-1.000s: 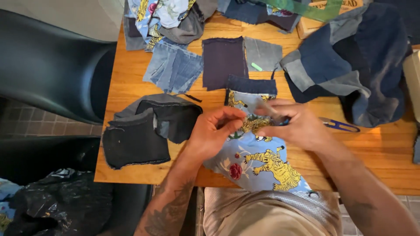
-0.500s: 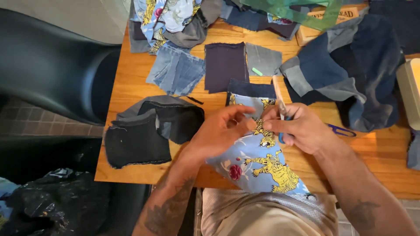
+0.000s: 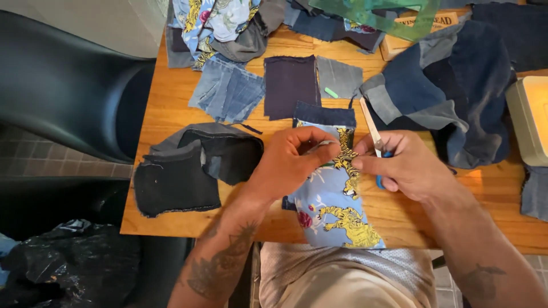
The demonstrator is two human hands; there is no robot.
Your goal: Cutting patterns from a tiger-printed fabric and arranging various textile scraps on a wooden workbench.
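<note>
Left hand (image 3: 285,165) pinches the top edge of the blue tiger-print fabric piece (image 3: 334,211) at table centre; right hand (image 3: 405,168), at its 3 o'clock, grips scissors (image 3: 374,134) (blades shut, pointing to 12). Cloth looks light, limp; best held by edges

There is one camera only, worn on the person's head, looking steeply down and close over the wooden worktop (image 3: 171,114). The far edge lies toward twelve o'clock, the person's lap at six. A black chair (image 3: 63,91) fills nine to eleven o'clock, and both forearms enter from the bottom edge.
</note>
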